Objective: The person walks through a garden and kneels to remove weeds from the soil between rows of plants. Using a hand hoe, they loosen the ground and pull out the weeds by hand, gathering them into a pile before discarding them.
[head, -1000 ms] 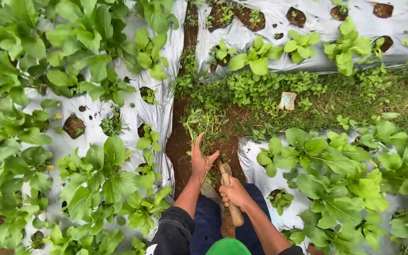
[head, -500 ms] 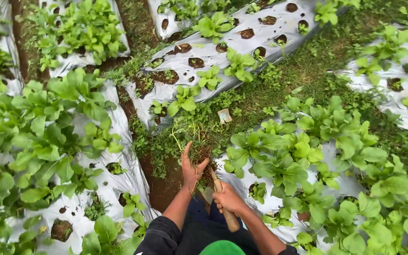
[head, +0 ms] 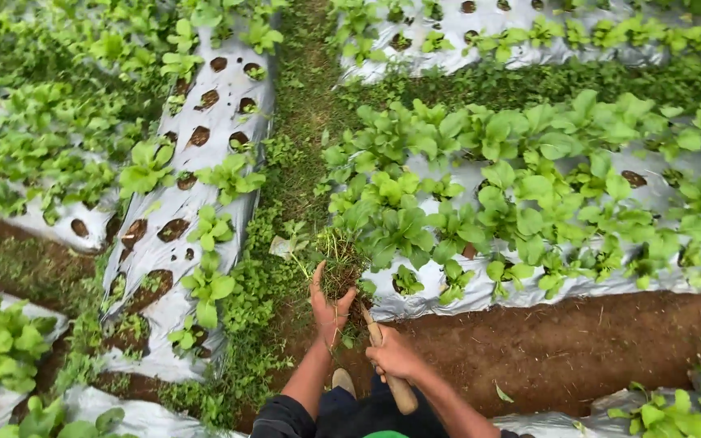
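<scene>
Green weed clump (head: 340, 264), with roots and dark soil attached, sits in the left hand (head: 328, 304), which is closed around its base and holds it up in front of the body. The right hand (head: 393, 354) is wrapped firmly around the wooden handle of a hand tool (head: 389, 365); the blade end points toward the clump and is hidden behind it. The clump hangs over the bare soil path (head: 561, 349), just beside the corner of the silver mulch sheet (head: 448, 296) that carries the leafy crop plants (head: 488, 195).

Step in hand, as judged: the weed is out of the ground and is being carried or cleaned of soil. The next move calls for keeping the clump away from the crop leaves and keeping the tool edge off the plastic sheet.

Compared with the view half a second earlier, both hands keep the same grips, while the camera has swung: the long planted bed now runs across the upper right, and a wide stretch of brown path shows at lower right.
</scene>
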